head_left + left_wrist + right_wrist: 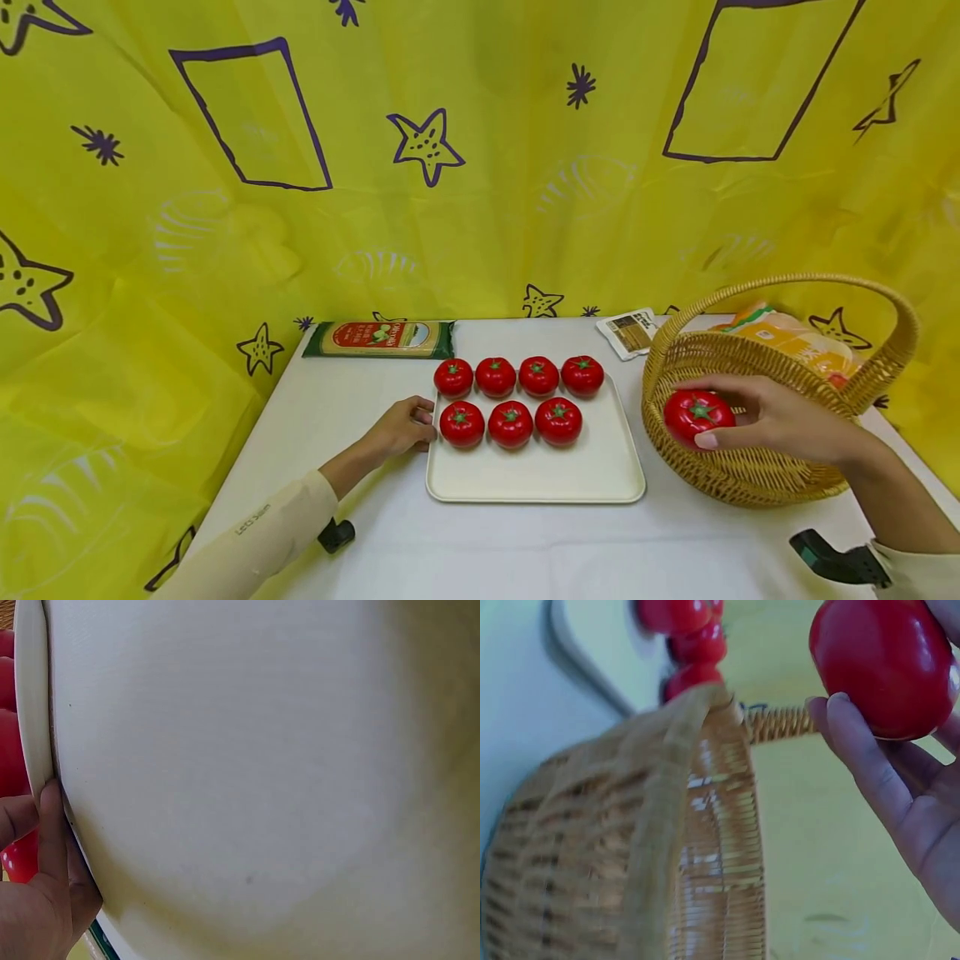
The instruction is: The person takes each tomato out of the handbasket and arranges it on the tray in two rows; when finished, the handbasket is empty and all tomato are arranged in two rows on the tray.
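My right hand [772,417] grips a red tomato [699,418] with a green star-shaped top, holding it over the near left part of a wicker basket [780,483]. In the right wrist view the tomato [885,664] is up beyond the basket's rim [656,825], fingers curled round its underside. On the left, my other hand [401,427] pinches the left rim of a cream tray [536,487]; the left wrist view shows fingers on both sides of that rim [36,697]. Several red tomatoes [511,425] stand on the tray in two rows, three of them in the front row.
A green packet [378,339] lies at the back left of the white table [487,558]. Behind the tray's right corner is a small white sachet [630,332]. An orange bag [798,337] shows behind the basket, whose tall handle [780,279] arches over it.
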Motion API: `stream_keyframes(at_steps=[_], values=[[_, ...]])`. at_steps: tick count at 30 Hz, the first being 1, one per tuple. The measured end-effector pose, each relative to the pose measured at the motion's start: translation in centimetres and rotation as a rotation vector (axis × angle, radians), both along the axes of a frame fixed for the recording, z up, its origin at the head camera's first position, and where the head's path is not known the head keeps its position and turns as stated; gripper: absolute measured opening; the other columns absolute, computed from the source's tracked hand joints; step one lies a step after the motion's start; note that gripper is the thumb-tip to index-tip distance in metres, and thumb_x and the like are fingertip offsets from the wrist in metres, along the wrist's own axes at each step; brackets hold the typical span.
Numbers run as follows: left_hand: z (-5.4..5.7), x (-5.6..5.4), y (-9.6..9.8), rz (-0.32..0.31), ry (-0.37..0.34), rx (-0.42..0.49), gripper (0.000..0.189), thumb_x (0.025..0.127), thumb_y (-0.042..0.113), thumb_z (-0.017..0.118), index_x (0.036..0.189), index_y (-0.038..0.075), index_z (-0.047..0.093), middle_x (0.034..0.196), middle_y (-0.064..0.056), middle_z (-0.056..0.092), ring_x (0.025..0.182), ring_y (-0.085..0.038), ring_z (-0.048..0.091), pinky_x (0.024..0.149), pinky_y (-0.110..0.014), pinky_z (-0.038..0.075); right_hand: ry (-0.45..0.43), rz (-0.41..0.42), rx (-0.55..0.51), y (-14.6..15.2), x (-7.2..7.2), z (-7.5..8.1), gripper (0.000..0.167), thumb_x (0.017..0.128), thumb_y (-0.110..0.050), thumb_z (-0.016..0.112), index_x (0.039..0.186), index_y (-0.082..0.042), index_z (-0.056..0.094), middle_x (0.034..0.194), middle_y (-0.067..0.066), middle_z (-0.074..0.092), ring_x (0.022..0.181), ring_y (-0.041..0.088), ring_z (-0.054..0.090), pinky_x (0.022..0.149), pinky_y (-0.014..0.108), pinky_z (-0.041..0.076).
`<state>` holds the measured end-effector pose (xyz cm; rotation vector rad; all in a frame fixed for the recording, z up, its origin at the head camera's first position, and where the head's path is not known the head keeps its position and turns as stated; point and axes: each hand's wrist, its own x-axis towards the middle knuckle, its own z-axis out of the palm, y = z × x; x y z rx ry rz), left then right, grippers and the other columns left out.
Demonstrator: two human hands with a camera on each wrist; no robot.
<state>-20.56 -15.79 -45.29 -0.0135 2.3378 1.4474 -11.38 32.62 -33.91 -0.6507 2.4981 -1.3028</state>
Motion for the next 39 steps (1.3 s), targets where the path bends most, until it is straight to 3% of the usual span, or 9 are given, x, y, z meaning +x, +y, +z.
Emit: stream_keyframes(at_steps=[5,10,16,21,26,33,39], values=[[0.0,0.1,0.0,-0.010,0.000,-0.002,0.047,0.082,-0.005,0.067,0.127,-0.007,0.054,0.099,-0.011,0.054,0.078,-0.018,0.059,0.069,-0.031,0.062,-0.035,0.023,-0.022,-1.5,-0.1,0.4,0.054,0.089,-0.007,0.072,0.139,-0.004,0.053,0.123,0.006,0.060,0.100,0.015,0.063,0.074,0.033,0.062],[0.0,0.0,-0.1,-0.005,-0.005,0.005,0.047,0.082,-0.004,0.067,0.127,-0.006,0.054,0.099,-0.011,0.055,0.079,-0.018,0.059,0.069,-0.031,0.062,0.023,0.036,-0.011,-3.0,-0.5,0.2,0.054,0.086,-0.008,0.075,0.137,-0.006,0.055,0.123,0.018,0.058,0.099,0.012,0.062,0.074,0.029,0.060],[-0.1,-0.1,0.0,0.000,-0.009,-0.005,0.047,0.082,-0.004,0.068,0.127,-0.005,0.054,0.101,-0.012,0.055,0.081,-0.019,0.060,0.070,-0.031,0.062,0.027,0.014,0.003,-4.3,-1.2,-0.8,0.053,0.087,-0.013,0.076,0.134,-0.003,0.055,0.120,0.019,0.061,0.100,0.011,0.063,0.076,0.028,0.060],[-0.1,-0.1,-0.1,-0.002,-0.010,-0.011,0.046,0.083,-0.003,0.068,0.127,-0.005,0.054,0.101,-0.012,0.055,0.081,-0.019,0.060,0.070,-0.032,0.062,-0.022,-0.019,-0.006,-5.6,-1.8,-1.5,0.056,0.087,-0.018,0.078,0.135,-0.003,0.054,0.119,0.017,0.063,0.101,0.019,0.063,0.077,0.029,0.060],[-0.2,-0.1,-0.1,-0.004,-0.006,-0.007,0.046,0.083,-0.003,0.068,0.127,-0.005,0.054,0.101,-0.012,0.055,0.080,-0.019,0.060,0.071,-0.031,0.062,-0.006,-0.038,-0.018,-6.8,-2.1,-1.9,0.058,0.086,-0.019,0.079,0.137,-0.005,0.056,0.120,0.017,0.063,0.103,0.027,0.062,0.079,0.028,0.059],[-0.2,-0.1,-0.1,-0.007,-0.010,-0.016,0.047,0.083,-0.003,0.068,0.128,-0.004,0.054,0.102,-0.012,0.055,0.082,-0.019,0.060,0.071,-0.031,0.062,0.020,-0.138,-0.025,-8.5,-2.3,-2.8,0.060,0.087,-0.024,0.078,0.140,-0.007,0.054,0.135,0.020,0.057,0.111,0.030,0.061,0.080,0.026,0.058],[-0.2,-0.1,-0.1,-0.009,-0.009,-0.010,0.047,0.083,-0.003,0.068,0.128,-0.004,0.054,0.102,-0.012,0.055,0.083,-0.019,0.060,0.072,-0.032,0.062,0.015,-0.206,-0.028,-9.7,-2.7,-3.6,0.063,0.085,-0.026,0.080,0.136,-0.001,0.053,0.126,0.019,0.061,0.105,0.027,0.062,0.080,0.024,0.057]])
